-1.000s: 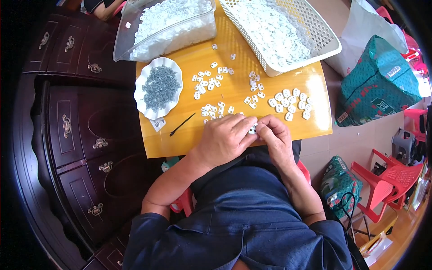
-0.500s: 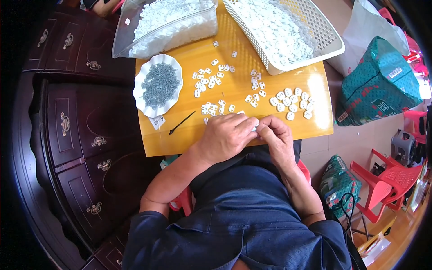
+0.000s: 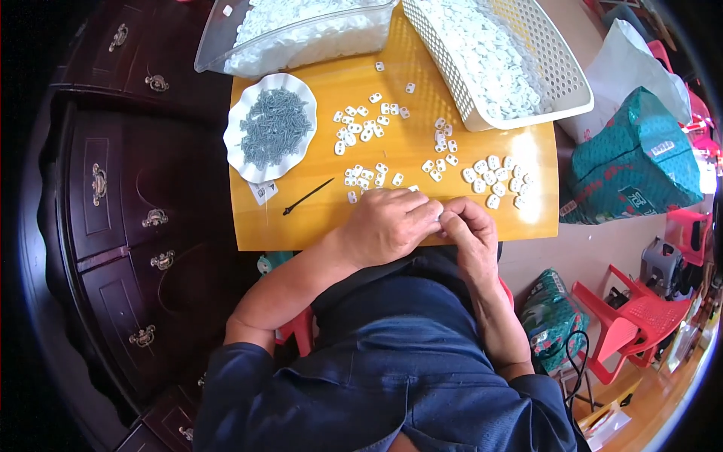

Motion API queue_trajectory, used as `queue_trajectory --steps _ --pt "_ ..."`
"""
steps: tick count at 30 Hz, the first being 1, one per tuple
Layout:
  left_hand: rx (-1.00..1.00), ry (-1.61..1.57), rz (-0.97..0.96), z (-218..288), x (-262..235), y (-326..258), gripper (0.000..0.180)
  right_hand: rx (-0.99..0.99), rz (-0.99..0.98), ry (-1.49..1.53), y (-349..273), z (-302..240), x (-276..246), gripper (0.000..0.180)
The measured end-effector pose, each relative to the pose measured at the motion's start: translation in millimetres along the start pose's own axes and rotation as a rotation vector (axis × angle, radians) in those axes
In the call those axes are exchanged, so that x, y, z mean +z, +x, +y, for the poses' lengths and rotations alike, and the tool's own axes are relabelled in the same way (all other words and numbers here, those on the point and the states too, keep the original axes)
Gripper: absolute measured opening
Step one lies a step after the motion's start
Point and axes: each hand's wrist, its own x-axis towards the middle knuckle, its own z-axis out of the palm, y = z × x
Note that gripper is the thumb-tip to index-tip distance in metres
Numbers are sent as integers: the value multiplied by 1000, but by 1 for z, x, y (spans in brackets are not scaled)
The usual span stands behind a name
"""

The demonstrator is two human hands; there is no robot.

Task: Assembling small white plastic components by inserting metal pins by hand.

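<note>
My left hand (image 3: 393, 227) and my right hand (image 3: 473, 235) meet over the table's near edge. Both are closed, thumbs and fingertips pinching one small white plastic piece (image 3: 440, 215) between them, mostly hidden by the fingers. Beyond my left hand lie loose white two-holed pieces (image 3: 367, 134) in scattered groups. To the right of these, a cluster of rounded white pieces (image 3: 491, 178) lies close together. A thin black rod (image 3: 309, 196) with a thicker end rests left of my left hand. Farther left, a white scalloped dish (image 3: 234, 143) holds many small grey screw-like pins (image 3: 275, 128).
A clear bin (image 3: 215, 60) and a cream perforated basket (image 3: 568, 83), both full of white pieces, stand at the table's (image 3: 271, 233) far side. Dark drawers (image 3: 105, 188) flank the left. Green bags (image 3: 633, 162) and a red chair (image 3: 633, 320) are at right.
The view has shifted slightly, and the person's arm at the far upper left is now out of sight. My hands stay together around the small white piece, with only slight finger movement.
</note>
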Motion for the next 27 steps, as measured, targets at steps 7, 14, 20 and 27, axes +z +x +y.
queue_trajectory --steps 7,14,20,27 --pt "1 -38 -6 -2 -2 -1 26 4 -10 -5 -1 -5 -1 8" --pt "-64 -111 38 -3 -1 -4 24 12 9 -24 -1 -4 3 9" --pt "-53 -166 -3 -4 3 -6 25 63 41 -62 -6 -10 1 11" --pt "-105 -146 -6 1 3 -26 32 -46 219 -340 -7 -28 -36 11"
